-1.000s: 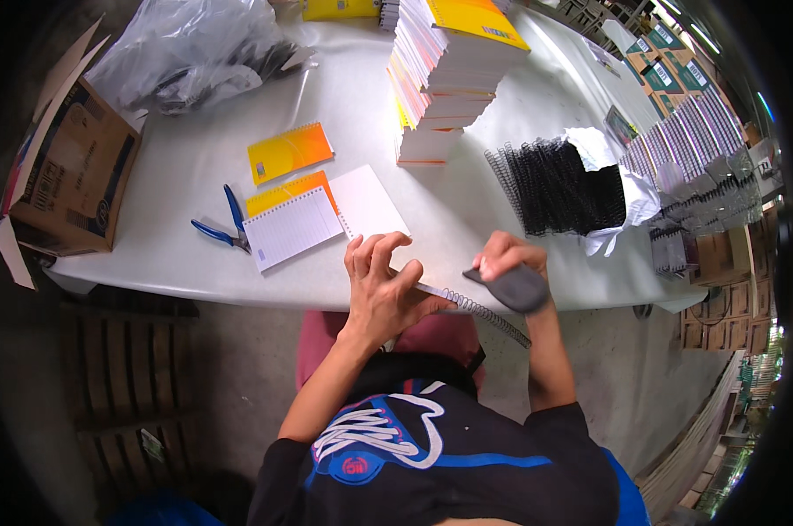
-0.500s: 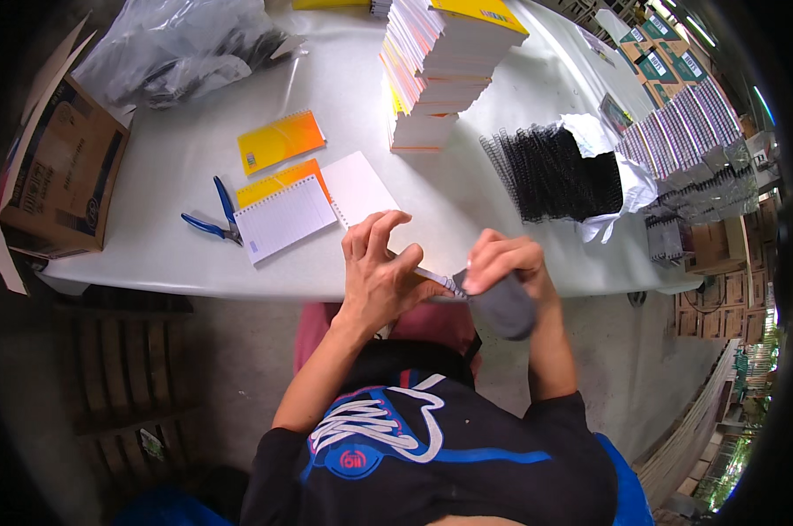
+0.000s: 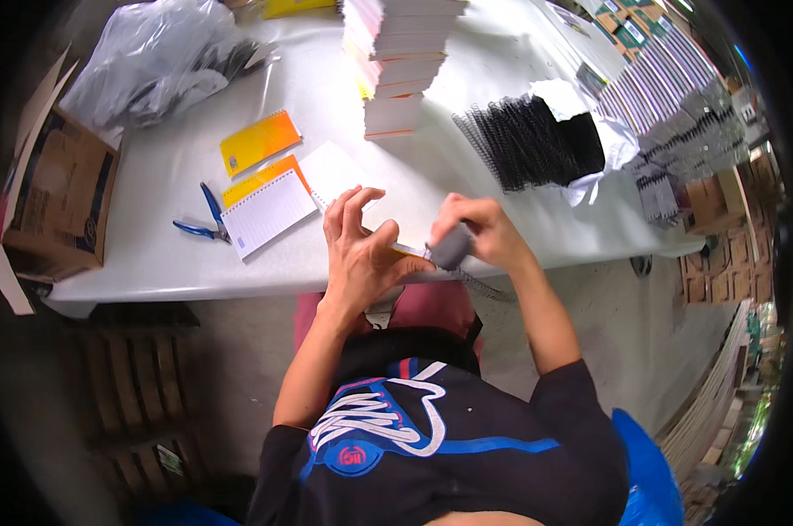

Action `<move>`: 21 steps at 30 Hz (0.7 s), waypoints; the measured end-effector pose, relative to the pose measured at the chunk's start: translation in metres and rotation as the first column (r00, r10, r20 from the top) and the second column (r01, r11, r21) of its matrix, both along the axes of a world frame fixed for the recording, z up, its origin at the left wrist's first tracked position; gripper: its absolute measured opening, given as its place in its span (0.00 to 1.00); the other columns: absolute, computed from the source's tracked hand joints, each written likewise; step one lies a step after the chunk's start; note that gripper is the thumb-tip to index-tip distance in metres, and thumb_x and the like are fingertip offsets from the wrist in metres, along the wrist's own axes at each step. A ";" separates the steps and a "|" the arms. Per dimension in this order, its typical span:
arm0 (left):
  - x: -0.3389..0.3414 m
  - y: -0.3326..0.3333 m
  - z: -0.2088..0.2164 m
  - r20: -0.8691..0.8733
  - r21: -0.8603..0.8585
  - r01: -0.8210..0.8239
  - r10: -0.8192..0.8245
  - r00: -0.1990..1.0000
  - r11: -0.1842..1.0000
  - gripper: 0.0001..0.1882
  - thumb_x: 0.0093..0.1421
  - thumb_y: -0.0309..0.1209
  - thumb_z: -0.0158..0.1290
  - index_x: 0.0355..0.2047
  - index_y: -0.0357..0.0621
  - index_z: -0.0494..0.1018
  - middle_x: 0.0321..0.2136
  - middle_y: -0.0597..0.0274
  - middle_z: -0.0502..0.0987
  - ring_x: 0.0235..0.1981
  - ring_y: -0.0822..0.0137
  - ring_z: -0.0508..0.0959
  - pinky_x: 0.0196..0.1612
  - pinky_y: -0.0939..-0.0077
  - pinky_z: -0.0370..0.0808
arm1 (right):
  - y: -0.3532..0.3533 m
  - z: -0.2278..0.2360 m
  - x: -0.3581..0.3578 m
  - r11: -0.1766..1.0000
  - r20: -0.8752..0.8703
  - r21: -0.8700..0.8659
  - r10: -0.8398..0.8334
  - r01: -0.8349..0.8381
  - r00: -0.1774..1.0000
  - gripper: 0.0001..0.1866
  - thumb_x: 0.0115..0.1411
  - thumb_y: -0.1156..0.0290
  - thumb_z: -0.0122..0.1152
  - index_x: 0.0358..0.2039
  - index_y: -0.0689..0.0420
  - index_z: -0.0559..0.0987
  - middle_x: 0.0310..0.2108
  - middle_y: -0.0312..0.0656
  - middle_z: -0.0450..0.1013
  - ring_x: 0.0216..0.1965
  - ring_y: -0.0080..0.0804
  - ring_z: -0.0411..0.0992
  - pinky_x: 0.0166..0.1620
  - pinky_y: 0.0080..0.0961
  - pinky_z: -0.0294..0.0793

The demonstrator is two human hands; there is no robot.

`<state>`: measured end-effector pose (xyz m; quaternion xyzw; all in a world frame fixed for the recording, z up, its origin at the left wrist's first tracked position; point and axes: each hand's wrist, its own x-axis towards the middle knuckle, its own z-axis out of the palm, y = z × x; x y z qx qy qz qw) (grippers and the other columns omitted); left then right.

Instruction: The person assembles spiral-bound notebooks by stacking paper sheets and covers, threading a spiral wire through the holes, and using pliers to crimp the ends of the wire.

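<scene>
My left hand [image 3: 357, 254] grips a small notebook [image 3: 408, 252] edge-on at the table's front edge, covering most of it. My right hand [image 3: 488, 230] is closed round a dark grey, soft-looking piece [image 3: 453, 248], which lies against the notebook's right end. From there a black spiral coil [image 3: 486, 287] trails out to the right below my right hand, blurred. Left of my hands lies a notebook opened to a lined white page [image 3: 269, 216], its yellow-orange cover partly beneath. A white sheet [image 3: 328, 171] touches it, and a closed yellow-orange notebook [image 3: 260, 143] sits behind.
Blue-handled pliers [image 3: 214, 219] lie at the left. Tall stacked paper blocks [image 3: 403, 83] stand at the back. Black spiral coils [image 3: 536, 145] lie on white wrapping to the right, before stacked bound notebooks [image 3: 664, 83]. A cardboard box [image 3: 59, 193] and a plastic bag [image 3: 155, 57] occupy the left.
My right hand has moved up and left with the grey piece, which has swung up. The coil's loose end now shows below it. My view has shifted slightly.
</scene>
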<state>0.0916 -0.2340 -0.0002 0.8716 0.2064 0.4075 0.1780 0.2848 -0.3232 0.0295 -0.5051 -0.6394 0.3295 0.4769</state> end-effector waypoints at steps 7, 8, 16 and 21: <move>0.004 0.001 0.004 -0.034 0.002 -0.010 0.010 0.999 1.000 0.30 0.30 0.51 0.68 0.18 0.40 0.66 0.49 0.53 0.64 0.55 0.46 0.59 0.55 0.53 0.59 | 0.000 -0.014 0.009 0.998 -0.003 -0.050 -0.029 0.029 1.000 0.10 0.42 0.84 0.65 0.28 0.59 0.81 0.27 0.37 0.76 0.33 0.23 0.70 0.38 0.22 0.69; 0.007 0.000 0.004 -0.031 0.008 -0.007 0.007 1.000 1.000 0.30 0.30 0.51 0.68 0.18 0.40 0.67 0.48 0.52 0.64 0.55 0.46 0.59 0.55 0.53 0.59 | -0.001 -0.027 0.018 0.985 0.062 -0.121 -0.119 0.125 0.991 0.11 0.42 0.86 0.64 0.28 0.59 0.81 0.27 0.37 0.75 0.33 0.23 0.71 0.39 0.21 0.69; 0.011 0.001 0.003 -0.031 -0.001 -0.017 0.017 0.999 1.000 0.30 0.29 0.51 0.70 0.16 0.39 0.67 0.47 0.52 0.64 0.55 0.49 0.58 0.55 0.54 0.57 | 0.001 -0.020 0.020 0.988 -0.099 -0.144 -0.073 0.059 0.992 0.07 0.46 0.85 0.63 0.27 0.61 0.81 0.28 0.38 0.76 0.32 0.24 0.71 0.40 0.21 0.69; 0.014 -0.001 0.003 -0.034 0.007 -0.010 0.011 0.999 1.000 0.29 0.30 0.50 0.69 0.16 0.38 0.67 0.48 0.51 0.64 0.55 0.53 0.59 0.57 0.54 0.53 | 0.003 -0.012 0.018 0.995 -0.080 -0.105 -0.004 -0.004 0.997 0.07 0.46 0.85 0.62 0.28 0.61 0.80 0.28 0.39 0.75 0.31 0.25 0.71 0.39 0.21 0.69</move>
